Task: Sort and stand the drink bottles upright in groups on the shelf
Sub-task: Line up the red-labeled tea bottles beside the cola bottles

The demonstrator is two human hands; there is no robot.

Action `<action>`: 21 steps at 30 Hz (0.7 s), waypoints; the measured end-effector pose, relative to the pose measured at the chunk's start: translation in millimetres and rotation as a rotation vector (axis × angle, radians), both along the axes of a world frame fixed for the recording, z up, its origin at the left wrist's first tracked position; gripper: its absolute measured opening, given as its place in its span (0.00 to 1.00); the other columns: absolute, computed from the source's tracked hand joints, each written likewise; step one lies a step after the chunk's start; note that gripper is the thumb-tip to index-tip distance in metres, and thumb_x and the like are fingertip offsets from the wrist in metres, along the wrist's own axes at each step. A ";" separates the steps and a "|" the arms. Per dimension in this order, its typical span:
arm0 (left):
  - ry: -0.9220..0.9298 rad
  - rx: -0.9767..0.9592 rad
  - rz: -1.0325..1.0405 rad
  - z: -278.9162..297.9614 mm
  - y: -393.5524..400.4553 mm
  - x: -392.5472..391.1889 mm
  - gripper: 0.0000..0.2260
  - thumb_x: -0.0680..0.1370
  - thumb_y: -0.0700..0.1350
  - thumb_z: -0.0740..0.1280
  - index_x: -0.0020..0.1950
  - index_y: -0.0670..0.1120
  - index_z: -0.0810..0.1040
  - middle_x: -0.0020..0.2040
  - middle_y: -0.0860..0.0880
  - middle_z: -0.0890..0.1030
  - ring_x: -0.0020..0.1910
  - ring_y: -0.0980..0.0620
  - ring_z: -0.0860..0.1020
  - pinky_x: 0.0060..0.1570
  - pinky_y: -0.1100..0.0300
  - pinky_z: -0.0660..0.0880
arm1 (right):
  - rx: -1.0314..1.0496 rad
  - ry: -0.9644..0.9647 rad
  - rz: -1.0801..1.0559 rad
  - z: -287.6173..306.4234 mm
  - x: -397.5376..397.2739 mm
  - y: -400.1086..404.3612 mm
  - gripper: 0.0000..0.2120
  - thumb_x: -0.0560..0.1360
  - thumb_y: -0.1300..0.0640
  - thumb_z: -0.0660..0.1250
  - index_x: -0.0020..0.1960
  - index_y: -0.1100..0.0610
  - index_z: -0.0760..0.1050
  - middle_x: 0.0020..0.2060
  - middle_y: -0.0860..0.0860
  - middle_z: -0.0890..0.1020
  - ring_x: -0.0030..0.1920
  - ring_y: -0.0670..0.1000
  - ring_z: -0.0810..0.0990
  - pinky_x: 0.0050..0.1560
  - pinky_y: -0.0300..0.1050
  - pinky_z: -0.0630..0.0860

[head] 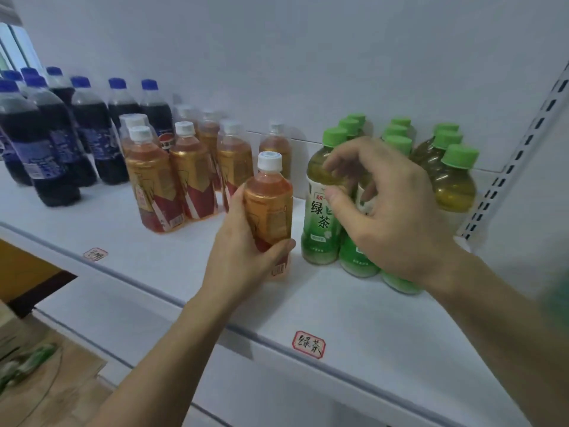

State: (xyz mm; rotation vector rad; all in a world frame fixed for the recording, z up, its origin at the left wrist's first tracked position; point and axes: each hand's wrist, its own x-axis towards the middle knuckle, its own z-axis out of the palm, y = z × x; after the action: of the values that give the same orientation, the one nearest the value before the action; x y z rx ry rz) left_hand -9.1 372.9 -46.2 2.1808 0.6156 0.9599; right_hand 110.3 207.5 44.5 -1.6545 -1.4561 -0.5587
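left hand (243, 257) gripping white-capped amber tea bottle (268, 208) upright at shelf (354, 306) front, between amber group and green tea bottles (437, 155), right hand (391, 211) above green group, fingers loosely curled, holding nothing

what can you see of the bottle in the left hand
The bottle is clear plastic with a white screw cap, amber-red tea inside and a gold and red label with a barcode near its base. It stands upright near the front of the white shelf, between the red tea group and the green tea group. The left hand grips its lower half, thumb across the front.
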 end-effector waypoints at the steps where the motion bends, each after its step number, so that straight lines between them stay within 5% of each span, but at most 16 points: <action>1: 0.001 0.015 -0.030 -4.7 5.5 4.3 0.45 0.69 0.52 0.80 0.78 0.57 0.56 0.66 0.58 0.73 0.63 0.56 0.74 0.61 0.57 0.74 | -0.009 0.029 0.012 -6.4 -0.1 1.1 0.09 0.74 0.62 0.72 0.53 0.54 0.77 0.44 0.48 0.78 0.44 0.45 0.76 0.42 0.29 0.68; 11: -0.056 -0.007 0.109 -7.8 82.9 3.9 0.45 0.71 0.50 0.79 0.79 0.57 0.54 0.70 0.54 0.75 0.62 0.57 0.73 0.62 0.55 0.72 | 0.050 0.102 -0.114 -46.2 7.5 -0.9 0.09 0.74 0.61 0.68 0.52 0.53 0.76 0.43 0.46 0.77 0.44 0.46 0.77 0.40 0.37 0.72; 16: -0.082 -0.032 0.066 -12.4 88.7 -5.3 0.47 0.71 0.47 0.79 0.80 0.60 0.52 0.63 0.72 0.72 0.64 0.68 0.70 0.62 0.65 0.67 | 0.059 0.129 -0.087 -48.7 1.5 -5.9 0.10 0.74 0.65 0.70 0.54 0.57 0.77 0.44 0.48 0.78 0.46 0.47 0.77 0.44 0.39 0.75; 21: -0.131 0.017 0.198 -9.9 80.9 -32.4 0.42 0.75 0.60 0.71 0.82 0.57 0.51 0.76 0.50 0.69 0.73 0.51 0.70 0.71 0.42 0.70 | 0.201 0.128 -0.090 -41.4 7.2 -42.5 0.10 0.74 0.64 0.69 0.53 0.54 0.76 0.44 0.46 0.79 0.45 0.48 0.80 0.44 0.40 0.76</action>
State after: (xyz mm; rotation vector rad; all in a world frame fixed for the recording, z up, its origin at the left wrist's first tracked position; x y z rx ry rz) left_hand -41.5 453.8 -56.1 2.0805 0.7732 1.2048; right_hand 117.6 165.0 3.1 -1.5722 -1.1977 -0.6165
